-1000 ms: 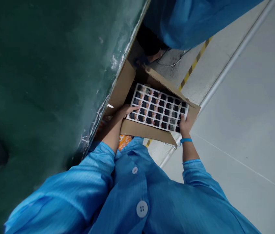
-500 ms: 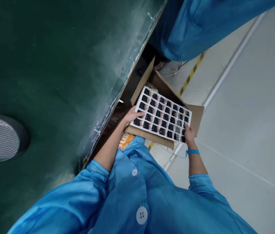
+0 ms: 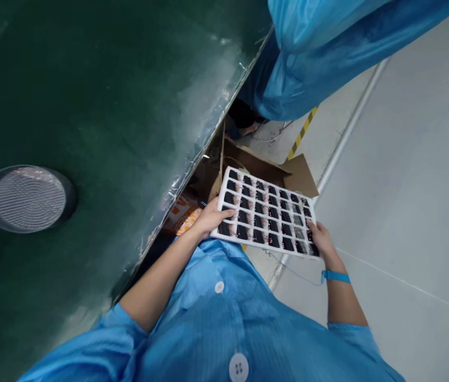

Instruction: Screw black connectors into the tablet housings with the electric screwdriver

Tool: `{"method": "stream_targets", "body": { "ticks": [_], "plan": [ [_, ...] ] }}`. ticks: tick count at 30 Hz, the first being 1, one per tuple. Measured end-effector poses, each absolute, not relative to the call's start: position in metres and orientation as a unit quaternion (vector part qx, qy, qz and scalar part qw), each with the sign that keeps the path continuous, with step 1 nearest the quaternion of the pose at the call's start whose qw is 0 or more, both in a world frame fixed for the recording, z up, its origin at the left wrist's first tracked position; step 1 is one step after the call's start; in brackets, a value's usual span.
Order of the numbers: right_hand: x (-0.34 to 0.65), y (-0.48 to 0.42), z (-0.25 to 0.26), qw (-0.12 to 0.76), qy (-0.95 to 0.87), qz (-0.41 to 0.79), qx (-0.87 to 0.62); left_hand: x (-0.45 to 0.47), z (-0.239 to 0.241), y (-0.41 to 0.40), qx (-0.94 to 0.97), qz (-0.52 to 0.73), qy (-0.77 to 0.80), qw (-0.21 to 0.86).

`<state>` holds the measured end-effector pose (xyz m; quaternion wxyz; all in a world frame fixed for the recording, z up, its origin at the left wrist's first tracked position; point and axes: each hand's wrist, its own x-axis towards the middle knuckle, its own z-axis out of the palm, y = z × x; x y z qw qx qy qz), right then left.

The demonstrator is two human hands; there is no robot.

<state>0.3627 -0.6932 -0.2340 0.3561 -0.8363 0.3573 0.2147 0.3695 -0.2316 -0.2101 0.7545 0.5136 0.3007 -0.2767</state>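
A worker in a blue button-front smock held a white compartmented tray [image 3: 225, 187] at waist level, its rows of cells filled with small black parts [image 3: 244, 216] and what looked like thin wires. The left hand [image 3: 211, 216] gripped one short end, thumb across the top; the right hand [image 3: 322, 241] gripped the opposite end, a digit over the rim. The remaining fingers were largely hidden beneath. The tray, slightly tilted in view, overlapped the near side of an open cardboard box [image 3: 260, 161]. A blue wristband [image 3: 336, 276] with a thin cord [image 3: 293, 272] circled the right wrist. At left, an oval gray object [image 3: 29, 199] with a ridged face sat on a green tabletop [image 3: 108, 132], and orange-printed material [image 3: 186, 215] showed below its edge. Another person's blue garment [image 3: 307, 69] filled the top, near yellow-and-black striped tape [image 3: 302, 132].
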Motion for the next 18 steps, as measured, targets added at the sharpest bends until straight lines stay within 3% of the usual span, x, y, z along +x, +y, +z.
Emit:
{"method": "stream_targets", "body": {
  "ticks": [12,18],
  "plan": [
    [0.368,-0.668,-0.164,0.415,0.27,0.378,-0.782,0.275,-0.099,-0.192,0.49,-0.251,0.317,0.772],
    [0.401,-0.659,-0.159,0.331,0.235,0.422,-0.811,0.249,-0.083,-0.167,0.474,-0.245,0.318,0.784]
  ]
}}
